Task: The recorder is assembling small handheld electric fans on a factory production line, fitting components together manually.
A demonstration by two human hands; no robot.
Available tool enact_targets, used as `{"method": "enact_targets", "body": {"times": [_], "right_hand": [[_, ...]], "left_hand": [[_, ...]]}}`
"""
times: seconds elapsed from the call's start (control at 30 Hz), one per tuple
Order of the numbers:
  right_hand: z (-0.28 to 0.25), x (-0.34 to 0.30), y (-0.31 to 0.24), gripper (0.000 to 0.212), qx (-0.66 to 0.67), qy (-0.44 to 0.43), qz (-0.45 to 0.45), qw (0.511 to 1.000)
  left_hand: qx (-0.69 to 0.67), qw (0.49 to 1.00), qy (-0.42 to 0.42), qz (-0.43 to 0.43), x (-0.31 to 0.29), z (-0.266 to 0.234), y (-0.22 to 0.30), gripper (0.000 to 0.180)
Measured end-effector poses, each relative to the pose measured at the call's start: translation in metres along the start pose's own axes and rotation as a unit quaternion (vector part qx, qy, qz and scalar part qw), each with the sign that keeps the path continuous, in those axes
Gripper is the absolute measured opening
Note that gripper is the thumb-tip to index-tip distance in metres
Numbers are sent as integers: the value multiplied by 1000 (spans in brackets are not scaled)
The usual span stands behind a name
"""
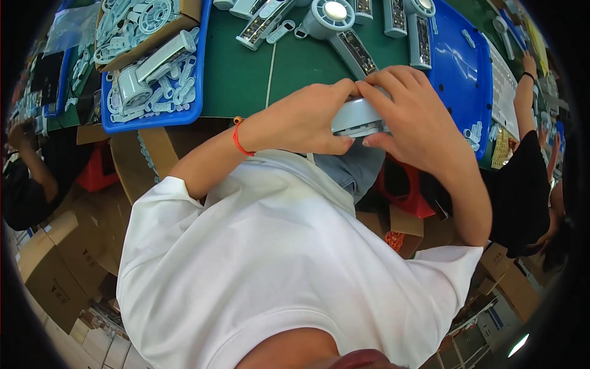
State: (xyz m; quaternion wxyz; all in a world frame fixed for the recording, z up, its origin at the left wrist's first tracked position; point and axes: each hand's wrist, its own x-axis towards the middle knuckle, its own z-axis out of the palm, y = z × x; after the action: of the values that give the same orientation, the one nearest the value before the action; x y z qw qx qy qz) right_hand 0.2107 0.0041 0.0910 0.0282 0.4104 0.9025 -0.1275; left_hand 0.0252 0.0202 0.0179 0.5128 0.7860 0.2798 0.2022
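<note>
Close to the table's near edge, a pale blue-grey plastic housing [357, 115] with a slotted lower rim is held between both hands. It looks like a handheld fan's head, though my fingers cover much of it. My left hand [310, 117], a red cord on its wrist, grips the left side with thumb below and fingers above. Over the right side curls my right hand [413, 114], its thumb under the rim. Just beyond lies a fan body [332, 18] with a round grille and an opened handle [355, 55] showing circuit parts.
At the left, a blue tray [196, 101] holds small pale plastic parts beneath a cardboard box [190, 13] of grilles. More opened fan handles [420, 43] lie on the green table [239, 86]. A blue tray [458, 67] stands right. Co-workers' arms [525, 101] show at both sides.
</note>
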Motion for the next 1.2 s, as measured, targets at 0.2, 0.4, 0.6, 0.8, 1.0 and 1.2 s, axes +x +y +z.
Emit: {"method": "enact_targets", "body": {"times": [0.2,0.4,0.6,0.8,1.0,1.2], "right_hand": [[8,14,14,58,28,11,-55,998],[6,1,-3,49,81,365,28,927],[47,6,-44,70,484,297,127,813],[61,2,-29,70,493,218,124,833],[90,-1,-18,50,95,271,64,956],[99,-6,-22,55,136,292,140,936]], "left_hand": [[-42,998,12,-33,-7,2,-6,49],[-509,854,63,-85,-10,-2,-4,33],[-414,894,169,-1,-3,17,4,52],[280,952,-64,-101,-25,-21,26,25],[415,858,194,232,-31,-5,23,40],[433,882,143,117,-11,5,-7,56]]}}
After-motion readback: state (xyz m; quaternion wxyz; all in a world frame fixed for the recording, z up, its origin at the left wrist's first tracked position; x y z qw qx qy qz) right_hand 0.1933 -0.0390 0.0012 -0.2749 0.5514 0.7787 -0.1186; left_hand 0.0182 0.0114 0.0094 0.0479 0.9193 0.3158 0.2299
